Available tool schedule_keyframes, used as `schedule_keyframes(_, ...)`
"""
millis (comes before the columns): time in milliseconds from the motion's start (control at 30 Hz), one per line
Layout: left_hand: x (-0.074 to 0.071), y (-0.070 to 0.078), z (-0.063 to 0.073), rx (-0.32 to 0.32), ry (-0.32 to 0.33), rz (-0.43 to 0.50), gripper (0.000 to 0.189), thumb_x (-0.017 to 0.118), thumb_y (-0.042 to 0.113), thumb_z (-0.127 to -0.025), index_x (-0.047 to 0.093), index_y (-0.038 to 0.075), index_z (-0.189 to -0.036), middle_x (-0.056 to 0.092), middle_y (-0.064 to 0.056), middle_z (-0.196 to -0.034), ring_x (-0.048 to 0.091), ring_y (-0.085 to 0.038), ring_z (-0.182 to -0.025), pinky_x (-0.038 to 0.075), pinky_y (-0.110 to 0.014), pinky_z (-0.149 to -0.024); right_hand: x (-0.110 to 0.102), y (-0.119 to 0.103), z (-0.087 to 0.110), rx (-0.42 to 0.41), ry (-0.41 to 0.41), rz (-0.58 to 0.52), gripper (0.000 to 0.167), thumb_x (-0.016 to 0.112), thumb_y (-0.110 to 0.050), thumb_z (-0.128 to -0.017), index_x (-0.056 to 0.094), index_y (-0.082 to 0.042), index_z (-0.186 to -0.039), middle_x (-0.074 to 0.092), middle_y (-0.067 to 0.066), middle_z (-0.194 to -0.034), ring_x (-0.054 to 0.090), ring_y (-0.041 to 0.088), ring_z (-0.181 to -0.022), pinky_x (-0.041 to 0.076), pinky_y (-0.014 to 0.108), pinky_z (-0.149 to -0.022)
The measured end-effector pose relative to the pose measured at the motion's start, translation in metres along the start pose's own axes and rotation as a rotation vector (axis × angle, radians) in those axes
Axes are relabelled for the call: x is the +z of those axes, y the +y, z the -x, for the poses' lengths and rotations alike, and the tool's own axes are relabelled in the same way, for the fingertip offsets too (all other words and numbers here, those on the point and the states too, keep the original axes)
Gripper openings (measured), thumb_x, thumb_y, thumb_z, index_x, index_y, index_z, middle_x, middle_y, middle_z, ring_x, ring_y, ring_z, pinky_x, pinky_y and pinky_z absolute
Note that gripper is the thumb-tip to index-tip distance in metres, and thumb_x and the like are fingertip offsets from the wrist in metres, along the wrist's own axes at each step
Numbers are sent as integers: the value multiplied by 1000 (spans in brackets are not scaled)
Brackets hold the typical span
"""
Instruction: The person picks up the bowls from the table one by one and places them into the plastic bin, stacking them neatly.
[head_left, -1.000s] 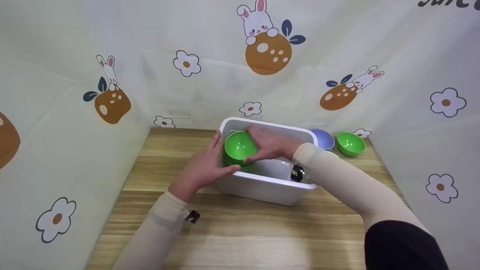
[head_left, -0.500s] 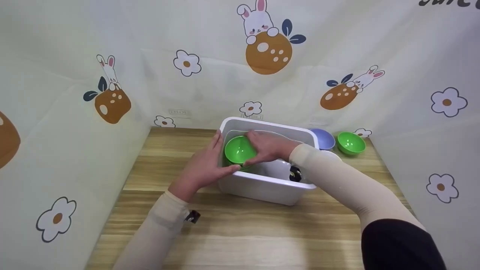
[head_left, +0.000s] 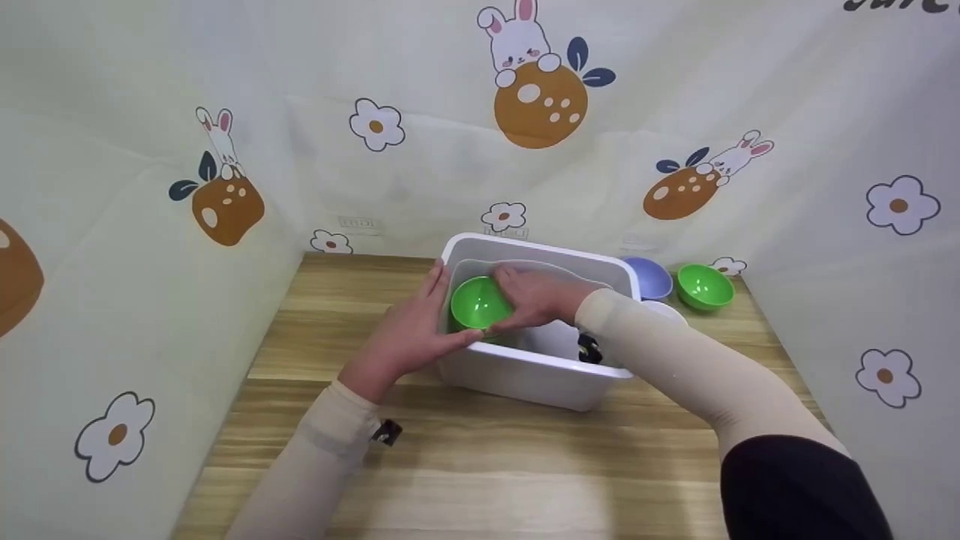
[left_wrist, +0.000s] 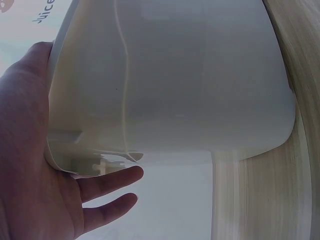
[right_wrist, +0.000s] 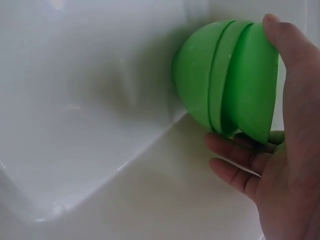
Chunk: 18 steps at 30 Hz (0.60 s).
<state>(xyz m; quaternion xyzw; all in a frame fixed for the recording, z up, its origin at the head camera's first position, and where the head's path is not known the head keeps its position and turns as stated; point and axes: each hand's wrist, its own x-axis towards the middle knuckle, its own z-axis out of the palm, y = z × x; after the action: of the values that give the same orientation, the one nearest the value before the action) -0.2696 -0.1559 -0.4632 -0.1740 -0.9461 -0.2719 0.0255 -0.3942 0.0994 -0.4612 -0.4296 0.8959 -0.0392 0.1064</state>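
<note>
A white plastic bin [head_left: 525,360] stands on the wooden table. My left hand [head_left: 405,337] rests against its left end, thumb along the front rim and straight fingers against the side; in the left wrist view, that hand [left_wrist: 40,145] lies along the bin's outer wall. Inside, at the left end, my right hand [head_left: 536,296] holds a green bowl [head_left: 480,304] between thumb and fingers. The right wrist view shows this bowl [right_wrist: 257,85] sitting slightly tilted in other nested green bowls [right_wrist: 197,75], with a gap on one side. Its inside faces up in the head view.
Behind the bin's right end are a blue-purple bowl [head_left: 649,277], a green bowl at the back right [head_left: 705,286] and a white rounded thing [head_left: 664,309], partly hidden by the right sleeve. A patterned cloth [head_left: 420,172] walls the table's back and sides.
The green bowl in my right hand has sunk a little lower into the bin, toward the bowls beneath. My right hand went down with it; the left hand has stayed put.
</note>
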Motion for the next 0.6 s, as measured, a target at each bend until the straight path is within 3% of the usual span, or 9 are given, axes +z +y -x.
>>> schedule_keyframes(600,1,1,0,-1,9,-7,123,71,76,-94,16,3,-177,7,-15,-185,49,-53,-149,50,-66,-114,9,1,-3,1,-30,9,109,74,-71,-93,35,3,-163,55,19,-141,67,33,-114,57,46,-106)
